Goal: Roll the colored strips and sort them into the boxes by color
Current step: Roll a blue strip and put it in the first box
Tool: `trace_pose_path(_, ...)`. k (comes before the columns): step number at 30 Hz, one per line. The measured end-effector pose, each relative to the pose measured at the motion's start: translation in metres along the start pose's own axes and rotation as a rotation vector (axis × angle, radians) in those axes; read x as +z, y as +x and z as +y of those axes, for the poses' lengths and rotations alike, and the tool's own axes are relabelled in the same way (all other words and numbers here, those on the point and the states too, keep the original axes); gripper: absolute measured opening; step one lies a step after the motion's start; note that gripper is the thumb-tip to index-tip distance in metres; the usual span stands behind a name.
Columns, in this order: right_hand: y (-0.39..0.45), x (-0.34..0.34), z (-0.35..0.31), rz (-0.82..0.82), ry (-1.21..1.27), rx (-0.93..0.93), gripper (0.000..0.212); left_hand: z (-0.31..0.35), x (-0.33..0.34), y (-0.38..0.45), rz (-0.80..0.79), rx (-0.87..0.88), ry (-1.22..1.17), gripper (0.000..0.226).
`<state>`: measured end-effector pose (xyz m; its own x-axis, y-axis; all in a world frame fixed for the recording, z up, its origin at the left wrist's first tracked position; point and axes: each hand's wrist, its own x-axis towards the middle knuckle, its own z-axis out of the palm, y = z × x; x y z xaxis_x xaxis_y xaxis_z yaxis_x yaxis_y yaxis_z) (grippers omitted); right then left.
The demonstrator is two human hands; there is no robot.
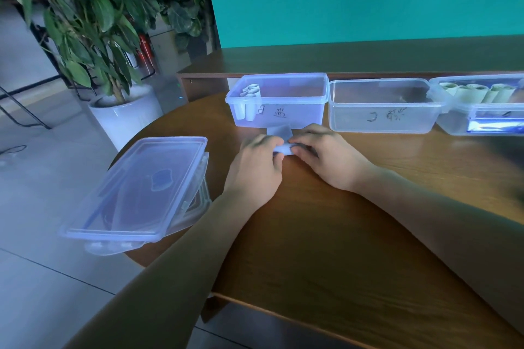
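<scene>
Left hand [259, 163] and right hand [326, 156] both pinch pale strip [283, 147] on table [326, 235], rolled part between fingertips, loose tail lying flat toward boxes. Advice: keep roll tight, edges even, thumbs feeding forward (tail short, nearly done by look of it). Just beyond, left box [276, 99] already holds pale rolls [249, 93], likely destination. Middle box [382, 105] looks empty; right box [482, 105] holds greenish rolls.

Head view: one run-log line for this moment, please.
phase: rolling | hands: left and right pinch pale strip | near: left box, rolls inside
</scene>
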<state>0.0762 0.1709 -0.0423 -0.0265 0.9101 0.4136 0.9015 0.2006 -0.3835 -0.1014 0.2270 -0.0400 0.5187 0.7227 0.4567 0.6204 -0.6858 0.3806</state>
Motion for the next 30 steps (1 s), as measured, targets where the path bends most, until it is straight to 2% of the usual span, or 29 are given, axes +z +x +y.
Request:
trace_pose_path(7,0.004,0.001,0.003,0.039,0.027,-0.009,0.022,-0.001,0.004,0.012,-0.050,-0.047,0.049,0.037)
trace_pose_path(13,0.013,0.005,0.009,0.025,0.011,0.025,0.028,-0.004,0.006,0.016,0.050,-0.035,-0.054,0.027)
trace_pose_path(17,0.018,0.004,0.009,0.003,0.007,0.031,0.031,-0.003,0.007,0.018,0.006,-0.056,-0.023,0.032)
trace_pose_path(21,0.023,0.005,0.009,0.060,0.025,0.033,0.026,-0.004,0.008,0.022,-0.048,-0.079,0.009,0.037)
trace_pose_path(25,0.026,0.006,0.011,0.042,0.024,0.042,0.026,-0.004,0.009,0.026,-0.046,-0.106,-0.002,0.040)
trace_pose_path(30,0.032,0.007,0.013,0.008,0.014,0.068,0.028,-0.008,0.012,0.032,0.009,-0.125,-0.041,0.030)
